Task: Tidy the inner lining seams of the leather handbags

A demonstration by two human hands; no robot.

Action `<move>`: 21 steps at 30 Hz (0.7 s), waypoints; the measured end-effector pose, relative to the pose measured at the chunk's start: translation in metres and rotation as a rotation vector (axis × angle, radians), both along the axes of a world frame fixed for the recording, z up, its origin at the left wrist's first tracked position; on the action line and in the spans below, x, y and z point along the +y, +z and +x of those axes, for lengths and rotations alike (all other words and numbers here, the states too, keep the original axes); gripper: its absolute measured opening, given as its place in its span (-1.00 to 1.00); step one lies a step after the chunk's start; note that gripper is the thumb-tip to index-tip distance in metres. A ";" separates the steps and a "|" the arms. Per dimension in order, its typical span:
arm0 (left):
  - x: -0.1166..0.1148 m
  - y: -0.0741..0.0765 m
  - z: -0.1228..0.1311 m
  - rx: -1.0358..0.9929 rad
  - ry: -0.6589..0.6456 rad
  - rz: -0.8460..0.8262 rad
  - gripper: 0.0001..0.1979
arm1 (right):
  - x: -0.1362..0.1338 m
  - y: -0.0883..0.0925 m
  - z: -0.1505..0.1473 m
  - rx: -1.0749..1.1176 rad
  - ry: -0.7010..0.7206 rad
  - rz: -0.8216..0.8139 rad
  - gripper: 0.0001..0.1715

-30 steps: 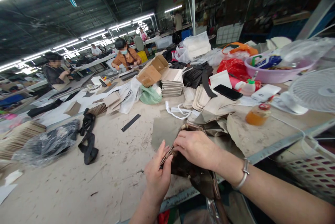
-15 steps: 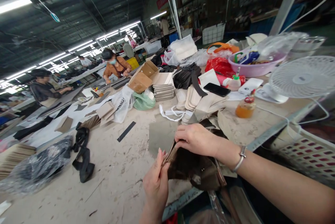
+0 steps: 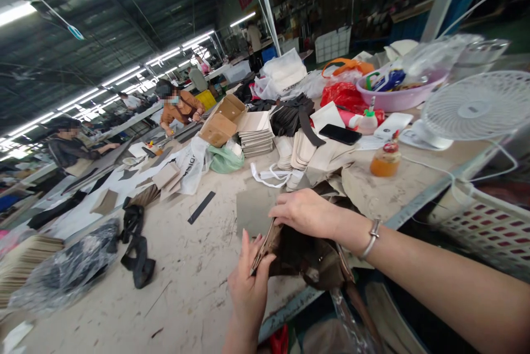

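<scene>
A dark brown bag-like piece (image 3: 306, 257) with a folded edge lies over the table's front edge, its inside facing up. My left hand (image 3: 249, 276) pinches the near end of that edge between thumb and fingers. Farther along the same edge, my right hand (image 3: 308, 213) grips it with bent fingers; a metal bracelet is on that wrist. Behind the hands a flat grey-green sheet (image 3: 254, 207) lies on the table. The lower part of the brown piece hangs past the edge and is partly hidden by my right forearm.
On the table (image 3: 186, 265) are a black strip (image 3: 201, 207), black straps (image 3: 138, 254), a phone (image 3: 340, 133), a jar of orange liquid (image 3: 385, 160) and stacked panels (image 3: 255, 133). A white fan (image 3: 476, 105) stands right, above a basket (image 3: 488, 221). Two people work at the left.
My left thumb and fingers are farther apart along the folded edge, which shows more between the hands. My right hand has shifted slightly left and up. The view has moved a little.
</scene>
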State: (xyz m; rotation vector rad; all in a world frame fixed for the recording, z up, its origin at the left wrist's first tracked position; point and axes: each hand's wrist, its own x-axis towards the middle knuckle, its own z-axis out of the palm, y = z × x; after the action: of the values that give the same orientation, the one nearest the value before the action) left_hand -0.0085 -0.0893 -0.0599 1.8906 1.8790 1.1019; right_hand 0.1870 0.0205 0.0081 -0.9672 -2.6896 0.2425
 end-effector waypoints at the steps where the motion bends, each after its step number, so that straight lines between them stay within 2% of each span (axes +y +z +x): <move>1: -0.001 0.001 -0.002 0.022 0.010 -0.019 -0.34 | 0.000 0.000 0.000 -0.008 0.000 -0.005 -0.77; 5: -0.005 0.000 -0.011 0.141 -0.049 0.048 -0.50 | 0.000 -0.002 -0.002 0.008 -0.024 -0.007 -0.74; 7: -0.006 -0.001 -0.013 0.159 -0.101 0.116 -0.65 | 0.001 -0.003 -0.003 0.015 -0.029 -0.013 -0.74; 10: -0.007 -0.001 -0.011 0.158 -0.103 0.182 -0.76 | 0.001 -0.004 -0.005 0.013 -0.033 -0.023 -0.74; 17: -0.001 -0.002 -0.009 0.125 -0.091 0.211 -0.78 | 0.000 -0.004 -0.003 0.024 -0.046 -0.016 -0.71; 21: 0.001 -0.005 -0.015 0.080 -0.083 0.147 -0.75 | -0.002 -0.005 -0.003 0.032 -0.053 -0.010 -0.71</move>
State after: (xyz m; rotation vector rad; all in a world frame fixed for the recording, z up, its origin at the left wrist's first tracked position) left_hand -0.0234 -0.0879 -0.0652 2.1011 1.7868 1.1837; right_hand 0.1836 0.0190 0.0035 -1.0272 -2.6324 0.2589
